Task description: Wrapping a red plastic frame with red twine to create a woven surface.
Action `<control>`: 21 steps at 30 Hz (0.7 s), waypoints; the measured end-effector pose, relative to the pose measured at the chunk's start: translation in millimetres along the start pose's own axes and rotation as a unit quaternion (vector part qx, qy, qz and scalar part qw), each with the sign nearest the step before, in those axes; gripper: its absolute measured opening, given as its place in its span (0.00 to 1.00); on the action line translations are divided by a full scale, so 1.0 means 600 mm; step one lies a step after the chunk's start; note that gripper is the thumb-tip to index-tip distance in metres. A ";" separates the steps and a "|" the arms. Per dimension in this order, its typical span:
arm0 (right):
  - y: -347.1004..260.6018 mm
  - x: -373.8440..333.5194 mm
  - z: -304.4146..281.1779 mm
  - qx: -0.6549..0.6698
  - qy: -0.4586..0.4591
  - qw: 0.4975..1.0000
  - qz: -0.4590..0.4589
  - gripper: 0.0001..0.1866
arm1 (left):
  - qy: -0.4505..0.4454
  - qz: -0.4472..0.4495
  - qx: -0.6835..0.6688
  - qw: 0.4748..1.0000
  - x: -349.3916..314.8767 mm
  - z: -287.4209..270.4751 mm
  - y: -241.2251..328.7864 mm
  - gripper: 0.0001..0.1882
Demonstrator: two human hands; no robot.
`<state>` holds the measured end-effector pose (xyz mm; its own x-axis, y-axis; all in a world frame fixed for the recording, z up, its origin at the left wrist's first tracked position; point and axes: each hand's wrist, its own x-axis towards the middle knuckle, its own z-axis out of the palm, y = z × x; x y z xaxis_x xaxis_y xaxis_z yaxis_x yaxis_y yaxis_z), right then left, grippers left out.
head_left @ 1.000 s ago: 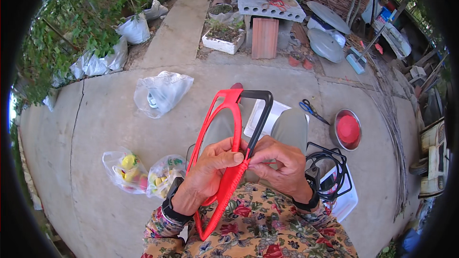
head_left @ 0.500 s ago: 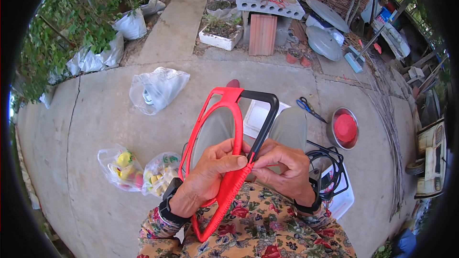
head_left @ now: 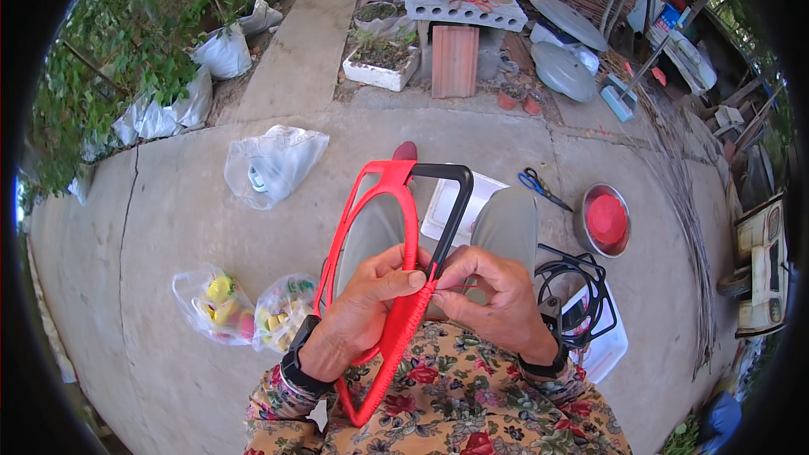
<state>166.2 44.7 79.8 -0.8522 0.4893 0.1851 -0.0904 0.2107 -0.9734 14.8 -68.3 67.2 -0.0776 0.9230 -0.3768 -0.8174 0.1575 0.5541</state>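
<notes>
- Rigid frame (head_left: 398, 317): angular, mostly red, held tilted at the centre of the picture, its lower corner reaching the bottom middle; a curved red inner band runs down its left part.
- Black bar (head_left: 453, 215): bare, smooth, bent at the frame's upper right corner.
- Red wrapping (head_left: 411, 325): close, ridged turns up the lower right side, meeting the black.
- Red strand (head_left: 470, 286): thin, a short length visible just right of the wrapping's upper end.

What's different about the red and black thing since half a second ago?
The red and black frame has shifted slightly left, and the right hand with it; the whole view moved a little too. Nothing new was grabbed or let go. The left hand still grips the frame, and the right fingers still pinch at the red wrapping.
</notes>
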 end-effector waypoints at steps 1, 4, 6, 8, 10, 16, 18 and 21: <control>0.006 -0.002 0.002 0.002 0.002 1.000 -0.002 0.08 | -0.007 0.004 -0.017 1.000 0.000 -0.002 0.000 0.18; 0.019 -0.001 0.006 0.103 0.016 0.995 -0.012 0.12 | -0.001 0.013 -0.023 1.000 0.003 -0.007 0.002 0.20; 0.026 0.005 0.005 -0.003 0.056 0.998 -0.036 0.17 | -0.012 0.018 -0.020 1.000 -0.004 -0.003 0.014 0.19; 0.033 0.002 0.005 -0.031 0.027 0.998 -0.039 0.17 | -0.022 0.032 -0.020 0.999 -0.007 -0.003 0.018 0.20; 0.041 -0.007 -0.001 -0.067 -0.041 0.997 -0.024 0.14 | -0.043 0.015 -0.038 0.998 -0.006 -0.011 0.023 0.19; 0.030 -0.024 -0.005 0.098 0.028 0.991 0.082 0.11 | -0.045 0.011 -0.055 0.997 0.021 -0.041 0.005 0.16; 0.055 -0.020 -0.006 0.108 0.064 0.992 0.035 0.10 | -0.038 0.014 -0.047 0.998 0.040 -0.041 -0.005 0.15; 0.085 -0.009 -0.005 0.196 0.111 0.974 -0.026 0.10 | 0.023 0.061 0.003 0.998 0.065 -0.027 -0.024 0.14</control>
<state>167.8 55.4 29.9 -0.7132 0.6660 0.2187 -0.3582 -0.0782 -0.9304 14.3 -40.2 32.7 -0.2027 0.9187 -0.3390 -0.7965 0.0467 0.6028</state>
